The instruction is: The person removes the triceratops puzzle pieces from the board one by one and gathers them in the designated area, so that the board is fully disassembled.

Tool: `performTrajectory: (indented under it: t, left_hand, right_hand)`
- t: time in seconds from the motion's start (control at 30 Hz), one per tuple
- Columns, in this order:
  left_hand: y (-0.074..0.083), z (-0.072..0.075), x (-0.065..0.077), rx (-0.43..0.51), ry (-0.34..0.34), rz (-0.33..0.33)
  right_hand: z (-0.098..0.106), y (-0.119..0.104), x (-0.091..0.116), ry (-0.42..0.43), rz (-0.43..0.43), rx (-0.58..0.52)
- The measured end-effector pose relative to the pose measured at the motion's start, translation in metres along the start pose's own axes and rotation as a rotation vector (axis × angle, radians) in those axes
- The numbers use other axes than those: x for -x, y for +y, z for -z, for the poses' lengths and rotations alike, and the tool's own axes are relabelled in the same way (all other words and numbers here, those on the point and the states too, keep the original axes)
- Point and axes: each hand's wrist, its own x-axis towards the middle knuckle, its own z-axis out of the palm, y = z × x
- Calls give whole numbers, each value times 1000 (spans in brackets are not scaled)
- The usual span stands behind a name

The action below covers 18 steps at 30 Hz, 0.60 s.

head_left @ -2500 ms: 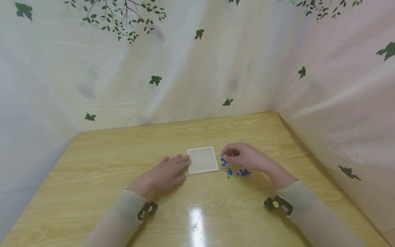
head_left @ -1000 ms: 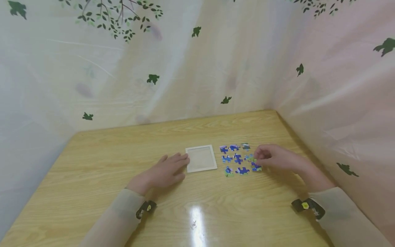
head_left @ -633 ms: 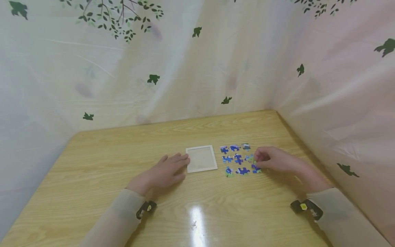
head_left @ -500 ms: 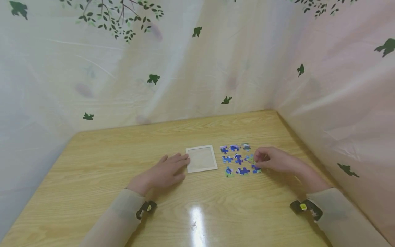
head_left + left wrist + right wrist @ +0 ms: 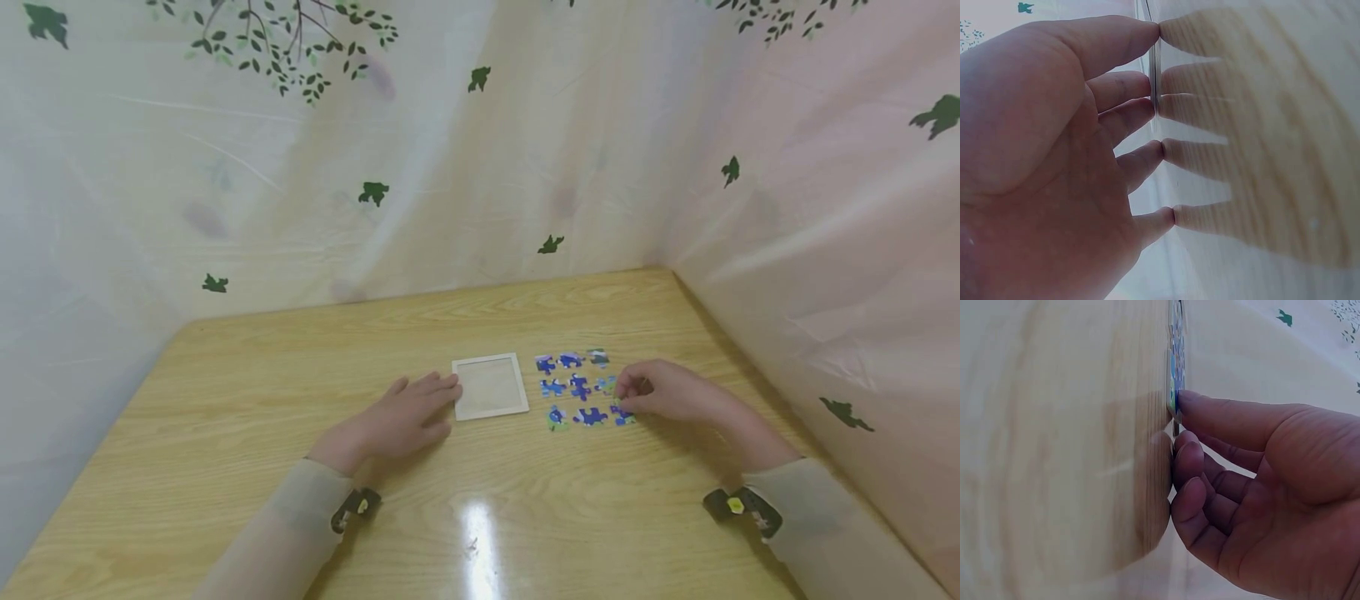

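Blue, white and green puzzle pieces point(image 5: 579, 386) lie face up in three loose rows, slightly apart. At the right end of these rows my right hand point(image 5: 671, 392) pinches at a puzzle piece, partly covering the rightmost ones. In the right wrist view its thumb point(image 5: 1229, 419) lies on a piece's edge, and the other fingers curl down to the table. A square frame point(image 5: 491, 415) with a white border and a pale bare inside lies left of the pieces. My left hand point(image 5: 393, 421) rests palm down with spread fingers, fingertips on the frame's left border.
The wooden table point(image 5: 300, 358) has a glossy top with a bright reflection near the front. A pale curtain point(image 5: 435, 167) with printed leaves stands along the back and right side. Each wrist carries a small dark camera on a strap.
My right hand has moved right from the left end of the rows, uncovering the pieces there. Lately it has shifted only slightly toward me. The left hand and frame stay in place.
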Motion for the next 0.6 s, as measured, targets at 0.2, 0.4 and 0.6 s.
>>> performTrajectory:
  t: [0.2, 0.4, 0.6]
  left_hand:
    - [0, 0, 0, 2, 3, -1]
    - [1, 0, -1, -2, 5, 3]
    - [2, 0, 0, 0, 5, -3]
  right_hand:
    - [-1, 2, 0, 5, -8, 15]
    - [-1, 2, 0, 8, -7, 24]
    - [-1, 1, -1, 13, 12, 38]
